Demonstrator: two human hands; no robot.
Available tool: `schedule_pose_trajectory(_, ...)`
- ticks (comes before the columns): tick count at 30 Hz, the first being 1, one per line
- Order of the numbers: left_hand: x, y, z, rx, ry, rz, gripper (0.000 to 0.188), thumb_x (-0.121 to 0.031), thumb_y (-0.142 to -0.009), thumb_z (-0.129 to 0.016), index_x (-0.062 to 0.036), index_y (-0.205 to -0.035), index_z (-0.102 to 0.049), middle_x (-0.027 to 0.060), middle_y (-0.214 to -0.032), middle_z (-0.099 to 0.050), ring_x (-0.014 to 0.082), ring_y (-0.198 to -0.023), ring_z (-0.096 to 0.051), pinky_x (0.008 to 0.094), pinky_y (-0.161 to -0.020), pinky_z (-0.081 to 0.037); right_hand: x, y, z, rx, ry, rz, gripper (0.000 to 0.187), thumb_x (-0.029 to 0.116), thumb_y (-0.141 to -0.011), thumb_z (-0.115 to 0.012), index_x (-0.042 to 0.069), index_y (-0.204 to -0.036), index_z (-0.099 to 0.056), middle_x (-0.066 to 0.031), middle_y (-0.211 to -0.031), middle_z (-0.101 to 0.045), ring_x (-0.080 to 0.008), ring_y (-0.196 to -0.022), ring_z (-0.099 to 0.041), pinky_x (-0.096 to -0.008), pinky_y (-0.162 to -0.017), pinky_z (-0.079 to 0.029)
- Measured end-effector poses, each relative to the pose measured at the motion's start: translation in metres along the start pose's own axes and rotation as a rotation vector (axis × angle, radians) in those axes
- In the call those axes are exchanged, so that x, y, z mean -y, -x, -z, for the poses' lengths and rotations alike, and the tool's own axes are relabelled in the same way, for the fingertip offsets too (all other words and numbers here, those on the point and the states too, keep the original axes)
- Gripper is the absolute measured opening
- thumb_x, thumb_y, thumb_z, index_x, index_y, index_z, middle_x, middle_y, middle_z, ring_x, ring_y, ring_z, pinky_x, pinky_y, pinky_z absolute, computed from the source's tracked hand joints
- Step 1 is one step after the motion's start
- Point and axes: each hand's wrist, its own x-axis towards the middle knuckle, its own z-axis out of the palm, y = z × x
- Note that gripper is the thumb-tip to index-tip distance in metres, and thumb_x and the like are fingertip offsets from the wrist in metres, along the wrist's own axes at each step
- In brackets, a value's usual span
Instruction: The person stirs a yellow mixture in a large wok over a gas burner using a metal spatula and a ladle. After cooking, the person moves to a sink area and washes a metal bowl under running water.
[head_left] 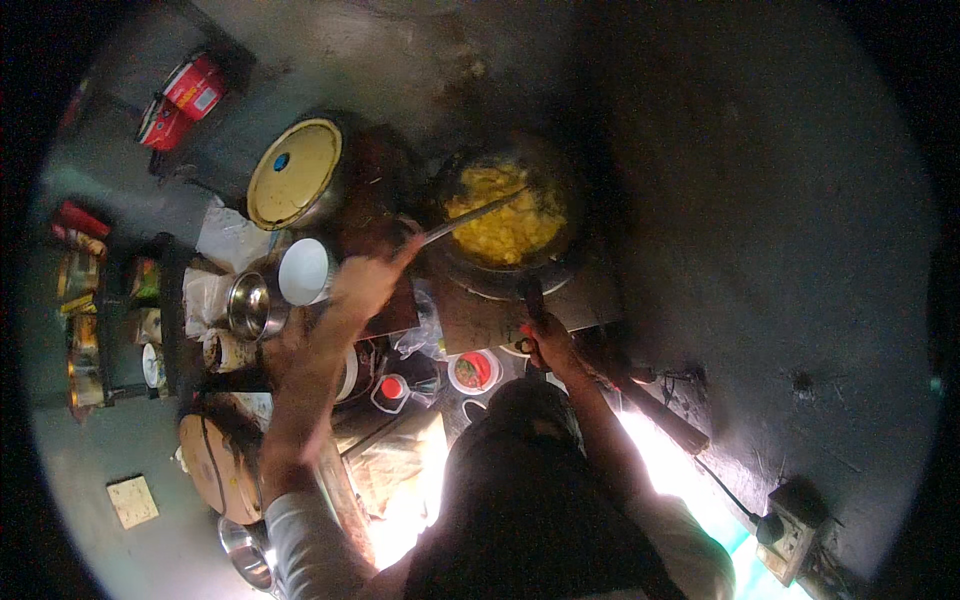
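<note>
A dark frying pan [520,280] sits ahead of me with yellow, lumpy food [495,228] spread inside it. My left hand [378,275] is closed round a long metal stirring utensil [470,217]. The utensil slants across the pan, its far end down among the food, so its head is hidden. At the pan's near side, my right hand [552,345] grips the dark pan handle [533,297].
Left of the pan stand a pot with a yellow lid [295,172], a white bowl [304,271] and a steel pot [255,305]. A tub with red contents [474,371] and a red-capped container [392,387] are near me. A socket box [792,540] is lower right.
</note>
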Motion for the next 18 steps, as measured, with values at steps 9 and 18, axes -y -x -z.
schedule_pose_trajectory(9, -0.043, -0.03, -0.015, 0.101, 0.345, 0.243, 0.068, -0.005, -0.078, -0.046, -0.0162, -0.137, -0.014, 0.0244, -0.088, -0.06, 0.0364, -0.07, -0.062, 0.0456, -0.061, -0.051, -0.029, -0.007, 0.012, -0.084, 0.023, 0.169, 0.029, 0.038, -0.085, -0.05, 0.009, -0.086, -0.053, -0.0037, -0.061, -0.056, -0.0107, -0.037, -0.044, -0.0264, -0.031, -0.034)
schedule_pose_trajectory(18, -0.126, 0.015, -0.076, -0.517, 0.974, 0.509, 0.043, -0.017, -0.079, -0.054, -0.0037, -0.118, -0.044, 0.0192, -0.073, -0.058, 0.0346, -0.064, -0.057, 0.0409, -0.055, -0.046, -0.027, -0.005, -0.003, -0.103, -0.016, 0.181, 0.027, 0.035, -0.086, -0.051, 0.008, -0.082, -0.053, -0.002, -0.053, -0.052, -0.0115, -0.034, -0.042, -0.0263, -0.031, -0.033)
